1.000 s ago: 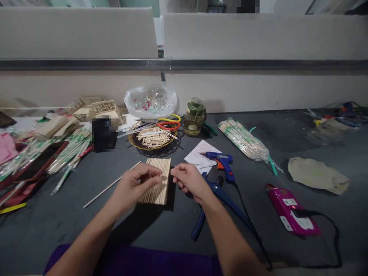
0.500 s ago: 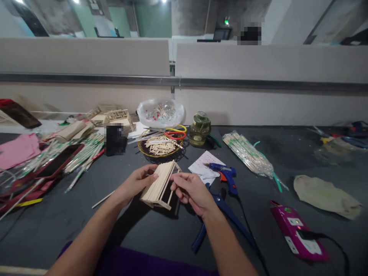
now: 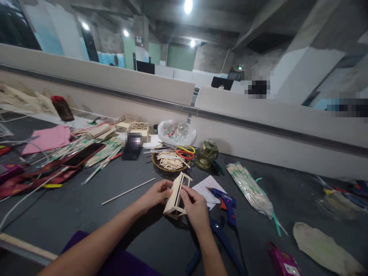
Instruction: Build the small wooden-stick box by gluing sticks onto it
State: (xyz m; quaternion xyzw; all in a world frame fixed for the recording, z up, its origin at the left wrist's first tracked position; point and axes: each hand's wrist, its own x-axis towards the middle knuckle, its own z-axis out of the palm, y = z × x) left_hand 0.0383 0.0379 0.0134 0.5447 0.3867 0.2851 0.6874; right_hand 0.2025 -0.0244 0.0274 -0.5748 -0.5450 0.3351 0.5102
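Note:
Between my hands is a small stick model (image 3: 174, 200), built of pale wooden sticks with a slatted face and an open frame on its right side. My left hand (image 3: 158, 194) grips the slatted face from the left, thumb on top. On the frame side, my right hand (image 3: 194, 205) has its thumb and fingers closed on the model's edge; some of its fingertips are hidden. A glue gun (image 3: 227, 203) lies just right of my right hand, on white paper (image 3: 208, 188). Blue-handled cutters (image 3: 222, 239) rest partly behind my right wrist. One loose stick (image 3: 128, 191) lies to the left.
Beyond the model stands a wire basket (image 3: 156, 163) of cut sticks with scissors (image 3: 185, 152) on it. Near it are a green glass jar (image 3: 207, 155) and a plastic bag (image 3: 176, 132). Bundled sticks (image 3: 250, 189) lie right, a phone (image 3: 83, 155) left. A low partition (image 3: 258, 122) runs behind.
The view has swung up and to the left. My hands still hold the stick model, now turned more edge-on, and my right thumb has come onto its edge.

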